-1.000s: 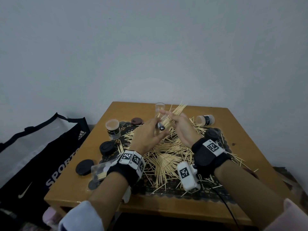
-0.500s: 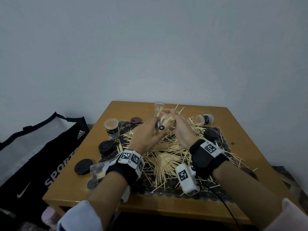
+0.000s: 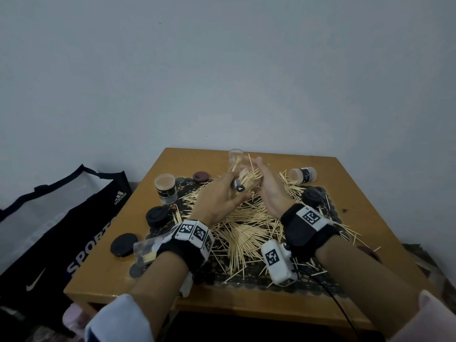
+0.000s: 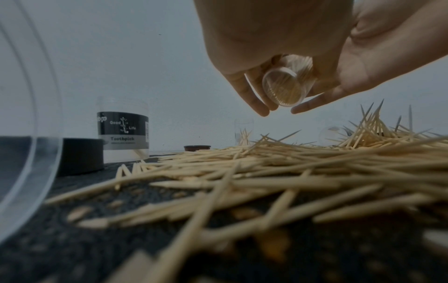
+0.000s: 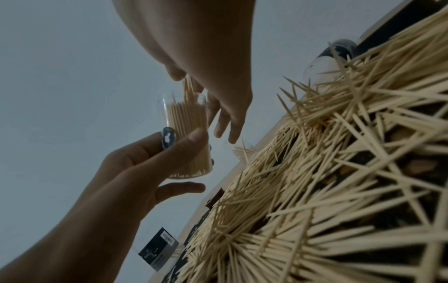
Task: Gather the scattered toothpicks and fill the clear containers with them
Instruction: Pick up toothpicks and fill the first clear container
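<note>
A small clear container (image 3: 240, 185), packed with toothpicks, is lifted off the table, gripped by my left hand (image 3: 235, 193) around its lower part. In the right wrist view this container (image 5: 188, 134) stands nearly upright, and my right hand (image 5: 194, 84) pinches a few toothpicks (image 5: 188, 88) that stick out of its mouth. From the left wrist view its round base (image 4: 282, 88) shows between my fingers. A big pile of loose toothpicks (image 3: 246, 225) lies under both hands on a black lace mat (image 3: 246, 277). Another clear container (image 3: 235, 156) stands behind with a few toothpicks inside.
On the wooden table (image 3: 357, 193) a labelled jar (image 3: 165, 187) stands at the left and another jar (image 3: 303, 174) lies at the back right. Black lids (image 3: 158, 215) (image 3: 123, 244) and a brown lid (image 3: 200, 176) sit left. A black bag (image 3: 49, 230) stands beside the table.
The bunch of toothpicks that stuck far out past the container has slid down into it. My right hand has moved in closer to the container's mouth.
</note>
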### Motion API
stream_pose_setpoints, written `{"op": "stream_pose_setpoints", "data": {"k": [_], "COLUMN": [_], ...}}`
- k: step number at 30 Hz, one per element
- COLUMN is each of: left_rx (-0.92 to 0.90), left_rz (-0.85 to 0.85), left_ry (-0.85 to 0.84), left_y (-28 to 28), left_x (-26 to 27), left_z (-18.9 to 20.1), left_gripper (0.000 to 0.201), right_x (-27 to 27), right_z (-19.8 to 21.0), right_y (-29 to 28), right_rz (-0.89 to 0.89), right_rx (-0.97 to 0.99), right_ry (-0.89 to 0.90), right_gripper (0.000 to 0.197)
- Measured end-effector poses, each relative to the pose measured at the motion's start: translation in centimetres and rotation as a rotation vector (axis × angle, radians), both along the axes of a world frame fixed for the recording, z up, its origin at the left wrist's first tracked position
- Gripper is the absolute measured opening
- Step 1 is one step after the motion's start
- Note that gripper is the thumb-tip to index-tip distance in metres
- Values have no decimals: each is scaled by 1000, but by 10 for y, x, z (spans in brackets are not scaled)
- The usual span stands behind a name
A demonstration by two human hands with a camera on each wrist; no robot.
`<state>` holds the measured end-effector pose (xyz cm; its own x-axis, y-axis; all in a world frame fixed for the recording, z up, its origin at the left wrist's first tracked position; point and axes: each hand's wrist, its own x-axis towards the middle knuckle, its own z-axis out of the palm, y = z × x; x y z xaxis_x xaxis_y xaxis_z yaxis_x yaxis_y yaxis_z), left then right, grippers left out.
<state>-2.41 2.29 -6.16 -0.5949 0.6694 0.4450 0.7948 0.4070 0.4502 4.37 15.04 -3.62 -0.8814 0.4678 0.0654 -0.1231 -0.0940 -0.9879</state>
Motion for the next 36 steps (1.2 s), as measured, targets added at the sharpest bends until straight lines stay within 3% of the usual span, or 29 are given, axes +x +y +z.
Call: {"op": "stream_pose_setpoints", "data": {"k": [5, 11, 19, 32, 36], "left_rx": [4, -1, -3, -5, 10], "left_rz": [-15, -26, -53, -35, -33], "left_ry": [16, 15, 2, -2, -12], "left_y": [0, 0, 1, 1, 0], "left_x": [1, -1, 0, -1, -2], "left_z": [0, -1, -1, -1, -3], "left_gripper": [63, 64, 63, 65, 63], "right_x": [5, 2, 1, 5, 7], "right_z": [-3, -2, 4, 3, 4], "right_y": [-4, 9, 13, 23, 18], "right_rz": [92, 89, 13, -180, -154], "right_rx": [2, -138, 6, -1, 124], "right_ry": [-33, -27, 59, 225, 180], "right_gripper": [36, 63, 30, 26, 17]}}
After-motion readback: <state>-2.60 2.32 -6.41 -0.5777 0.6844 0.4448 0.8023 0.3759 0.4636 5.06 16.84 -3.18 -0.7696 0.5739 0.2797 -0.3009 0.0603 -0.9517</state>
